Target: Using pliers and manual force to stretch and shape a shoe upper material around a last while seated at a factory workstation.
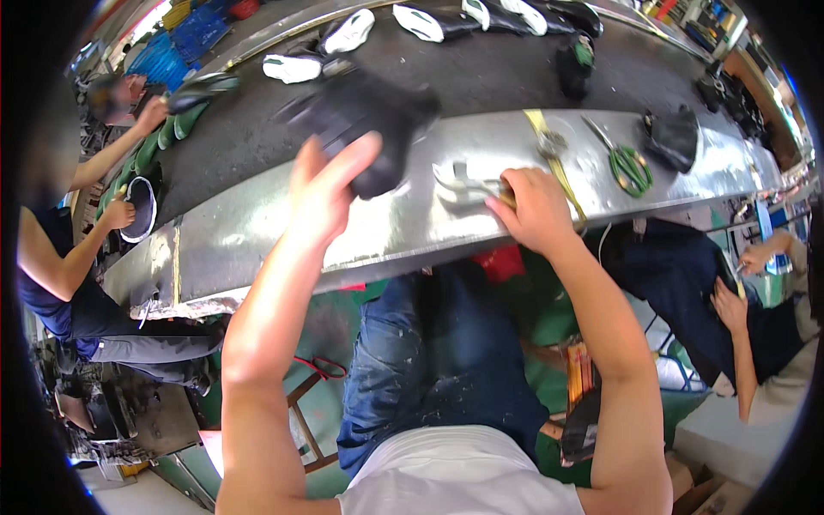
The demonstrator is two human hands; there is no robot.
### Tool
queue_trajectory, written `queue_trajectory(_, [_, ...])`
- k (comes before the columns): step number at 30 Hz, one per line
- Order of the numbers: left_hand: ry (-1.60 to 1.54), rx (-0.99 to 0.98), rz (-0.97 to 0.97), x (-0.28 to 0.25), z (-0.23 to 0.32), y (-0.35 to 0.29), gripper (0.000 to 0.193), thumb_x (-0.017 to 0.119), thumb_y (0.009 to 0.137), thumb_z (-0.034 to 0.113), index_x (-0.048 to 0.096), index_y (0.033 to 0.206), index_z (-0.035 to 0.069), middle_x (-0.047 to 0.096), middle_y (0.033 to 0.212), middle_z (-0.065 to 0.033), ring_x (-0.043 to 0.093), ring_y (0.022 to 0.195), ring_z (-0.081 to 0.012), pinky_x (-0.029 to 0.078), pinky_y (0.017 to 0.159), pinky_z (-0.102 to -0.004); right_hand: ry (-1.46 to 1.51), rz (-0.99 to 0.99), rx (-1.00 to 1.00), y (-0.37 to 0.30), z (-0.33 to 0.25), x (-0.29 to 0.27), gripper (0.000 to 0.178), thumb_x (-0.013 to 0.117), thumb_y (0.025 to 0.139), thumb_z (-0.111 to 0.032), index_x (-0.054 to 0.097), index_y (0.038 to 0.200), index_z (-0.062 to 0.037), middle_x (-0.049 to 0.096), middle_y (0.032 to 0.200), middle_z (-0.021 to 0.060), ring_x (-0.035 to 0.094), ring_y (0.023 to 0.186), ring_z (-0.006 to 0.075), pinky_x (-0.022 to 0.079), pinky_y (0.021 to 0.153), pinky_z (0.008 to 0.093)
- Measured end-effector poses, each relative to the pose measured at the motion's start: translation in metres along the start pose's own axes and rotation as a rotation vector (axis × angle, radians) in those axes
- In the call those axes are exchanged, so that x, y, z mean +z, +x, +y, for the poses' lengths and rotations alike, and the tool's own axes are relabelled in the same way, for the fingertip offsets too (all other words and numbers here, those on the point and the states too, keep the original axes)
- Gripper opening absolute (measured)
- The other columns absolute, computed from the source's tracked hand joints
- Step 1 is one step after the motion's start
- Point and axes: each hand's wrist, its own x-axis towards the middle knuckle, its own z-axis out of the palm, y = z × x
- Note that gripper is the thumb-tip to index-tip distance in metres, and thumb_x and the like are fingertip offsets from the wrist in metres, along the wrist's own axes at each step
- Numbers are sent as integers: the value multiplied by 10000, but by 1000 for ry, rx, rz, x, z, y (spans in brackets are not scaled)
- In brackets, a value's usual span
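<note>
My left hand is raised over the bench's near edge, its fingers closed on a black shoe upper that is smeared by motion. Lower down and to the right, my right hand grips the handle end of silver metal pincers. Their head points left, just above or on the shiny metal strip of the bench; which of the two I cannot tell. Right of that hand lie a yellow band with a round metal piece, and green-handled scissors.
White-and-black shoes line the dark bench's far side. Black shoe parts lie at right. A person at left handles shoe pieces; another person's hands are at right. Red-handled scissors show below the bench.
</note>
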Motion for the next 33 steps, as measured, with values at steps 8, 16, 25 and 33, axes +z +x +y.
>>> queue_trajectory(8, [1060,42,-282,21,-116,226,671,787,797,243,497,1350,-4,671,1145,-177,666,1029,-325,510,933,-379,114,-14,11,7,-4,-5,424,812,734,-267,607,1044,-64,640,925,107,592,864,342,445,765,440])
queue_trajectory(16, [1526,368,422,-109,-149,290,548,684,824,319,590,1340,157,360,1499,-255,281,1413,-442,322,1125,-545,159,-57,56,13,-1,-10,406,819,710,-269,612,1002,-78,625,909,92,590,845,327,436,775,431])
queue_trajectory(25, [1663,-342,543,-195,-125,394,991,513,793,799,509,1411,23,348,1517,-306,-65,1484,-494,-42,1144,-674,148,-159,78,10,7,-12,583,851,496,-210,636,1026,-98,653,1003,41,606,923,245,434,801,402])
queue_trajectory(33, [1726,-511,171,-235,-119,447,1048,394,835,838,534,1373,-51,372,1523,-272,18,1509,-430,94,1153,-626,128,-165,71,10,9,-10,588,814,469,-193,633,1021,-99,649,979,35,611,850,240,442,755,394])
